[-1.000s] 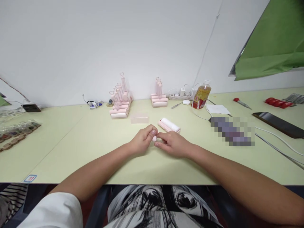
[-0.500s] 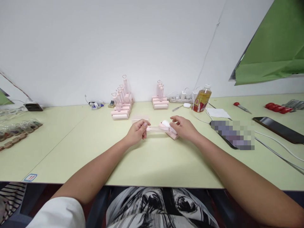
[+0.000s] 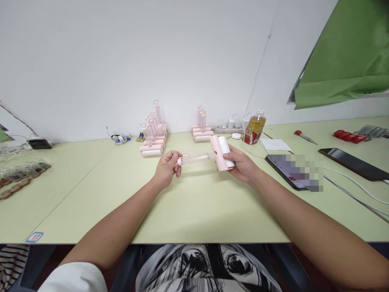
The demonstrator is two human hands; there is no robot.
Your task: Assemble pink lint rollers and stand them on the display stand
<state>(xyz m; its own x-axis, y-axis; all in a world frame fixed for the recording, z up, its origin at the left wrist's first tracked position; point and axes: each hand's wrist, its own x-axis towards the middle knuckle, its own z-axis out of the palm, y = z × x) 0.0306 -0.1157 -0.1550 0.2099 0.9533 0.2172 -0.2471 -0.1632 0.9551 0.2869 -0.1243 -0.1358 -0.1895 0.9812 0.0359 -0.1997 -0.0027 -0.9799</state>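
Note:
My left hand (image 3: pixel 166 166) pinches the pink end of a clear tube-like handle (image 3: pixel 196 158), held level above the table. My right hand (image 3: pixel 241 164) grips a pink roller head with a white roll (image 3: pixel 223 152), lifted off the table. The far end of the handle meets the side of the roller head. Both hands hover over the middle of the pale green table (image 3: pixel 194 202).
Two stacks of pink rollers with heart-topped handles (image 3: pixel 153 134) (image 3: pixel 202 129) stand at the back. A yellow bottle (image 3: pixel 254 127), power strip, paper, a screwdriver (image 3: pixel 304 136), red items (image 3: pixel 348 136) and two dark devices (image 3: pixel 354 163) lie right. Small packets (image 3: pixel 18 176) lie left.
My right hand has picked the roller head up off the table and raised it. My left hand has lifted the clear handle so its end meets the roller head.

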